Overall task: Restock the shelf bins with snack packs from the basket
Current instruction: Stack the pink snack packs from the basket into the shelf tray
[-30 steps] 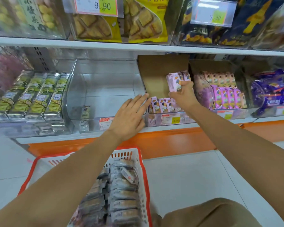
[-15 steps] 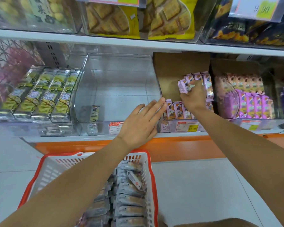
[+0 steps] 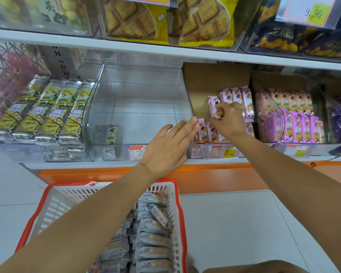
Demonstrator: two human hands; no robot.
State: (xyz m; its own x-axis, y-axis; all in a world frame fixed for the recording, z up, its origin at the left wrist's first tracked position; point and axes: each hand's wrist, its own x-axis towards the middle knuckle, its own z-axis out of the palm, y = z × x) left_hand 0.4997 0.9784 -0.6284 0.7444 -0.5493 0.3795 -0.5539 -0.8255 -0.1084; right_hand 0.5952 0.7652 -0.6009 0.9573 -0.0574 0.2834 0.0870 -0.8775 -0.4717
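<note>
Placing step: the right hand (image 3: 227,120) pinches a pink pack (image 3: 212,103) inside the cardboard bin (image 3: 215,79). The left hand (image 3: 165,148), fingers straight, touches that bin's front row (image 3: 210,133). Next, probably: seat the pack upright.

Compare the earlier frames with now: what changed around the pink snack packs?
The right hand held a tight bundle. Now three pink packs stand apart on its right, and its grip is on the leftmost pack. The left hand stays open, fingertips at the left end of the front row. The basket is unchanged.
</note>
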